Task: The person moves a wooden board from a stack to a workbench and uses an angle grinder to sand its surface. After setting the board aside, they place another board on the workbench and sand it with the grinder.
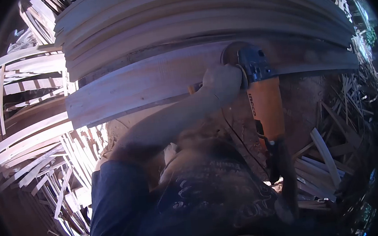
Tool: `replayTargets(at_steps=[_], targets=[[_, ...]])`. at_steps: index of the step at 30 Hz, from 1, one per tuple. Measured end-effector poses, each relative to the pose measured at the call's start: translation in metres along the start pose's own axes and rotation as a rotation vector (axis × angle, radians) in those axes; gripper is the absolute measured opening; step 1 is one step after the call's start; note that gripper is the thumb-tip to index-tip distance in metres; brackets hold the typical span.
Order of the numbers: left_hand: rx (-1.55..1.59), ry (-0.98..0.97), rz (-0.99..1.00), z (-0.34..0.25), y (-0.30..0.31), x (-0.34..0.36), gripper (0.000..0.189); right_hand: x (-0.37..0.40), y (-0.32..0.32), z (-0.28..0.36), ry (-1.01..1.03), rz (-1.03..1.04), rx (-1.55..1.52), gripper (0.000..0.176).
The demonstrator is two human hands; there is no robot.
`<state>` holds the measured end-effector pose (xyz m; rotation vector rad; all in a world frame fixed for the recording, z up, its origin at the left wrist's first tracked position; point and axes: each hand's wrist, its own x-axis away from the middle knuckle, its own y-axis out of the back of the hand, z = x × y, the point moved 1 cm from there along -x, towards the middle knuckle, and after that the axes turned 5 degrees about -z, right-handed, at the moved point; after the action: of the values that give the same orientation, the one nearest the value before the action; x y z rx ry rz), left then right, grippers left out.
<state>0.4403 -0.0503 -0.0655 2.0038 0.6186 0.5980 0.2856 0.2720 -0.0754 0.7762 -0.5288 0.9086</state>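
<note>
An orange and black angle grinder (267, 106) lies across the near plank, its round disc (233, 51) against the wood. My left hand (223, 82) is closed around the grinder's side handle near the head. At the tool's rear end, my right hand (276, 153) is in deep shadow and grips the body; its separate fingers are hard to make out. The long, pale plank (132, 84) runs from left to right under the disc. A dark cord or strap (245, 146) hangs beside the tool.
Stacked boards (189, 17) lie just beyond the plank. Loose strips and offcuts (321, 160) are piled at the right, with more slats (63, 174) at the left. Long timbers (29, 138) stretch out in bright sunlight on the left.
</note>
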Motion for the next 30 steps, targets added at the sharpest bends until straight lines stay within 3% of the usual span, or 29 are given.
replayTargets(at_steps=[2,6,8,10,15,17,19,21,26,30], targets=[[0.015,-0.131,0.031,-0.046,-0.004,-0.053,0.018,-0.020,0.035,-0.017,-0.188,-0.062,-0.360,0.054],[-0.079,-0.324,-0.112,-0.105,-0.037,-0.137,0.021,-0.033,0.054,0.021,0.020,-0.276,-0.305,0.052],[-0.143,-0.339,-0.246,-0.106,-0.045,-0.152,0.022,-0.037,0.048,0.034,0.123,-0.327,-0.266,0.050],[-0.158,-0.308,-0.243,-0.082,-0.046,-0.133,0.025,-0.034,0.030,0.039,0.196,-0.329,-0.212,0.049],[-0.025,-0.018,-0.125,0.032,0.015,-0.006,0.030,-0.021,-0.047,0.040,0.300,-0.181,-0.055,0.047],[-0.088,0.079,-0.268,0.084,0.040,0.062,0.018,-0.023,-0.075,0.035,0.262,-0.001,0.103,0.045],[-0.179,0.159,-0.351,0.141,0.045,0.112,0.018,-0.014,-0.123,0.058,0.432,0.091,0.249,0.043],[-0.125,0.274,-0.278,0.189,0.067,0.169,0.018,0.009,-0.185,0.091,0.499,0.186,0.335,0.038],[-0.162,0.534,-0.325,0.291,0.094,0.279,0.018,0.059,-0.312,0.148,0.259,0.537,0.192,0.029],[-0.151,0.672,-0.316,0.345,0.110,0.359,0.018,0.086,-0.396,0.180,0.341,0.706,0.287,0.034]])
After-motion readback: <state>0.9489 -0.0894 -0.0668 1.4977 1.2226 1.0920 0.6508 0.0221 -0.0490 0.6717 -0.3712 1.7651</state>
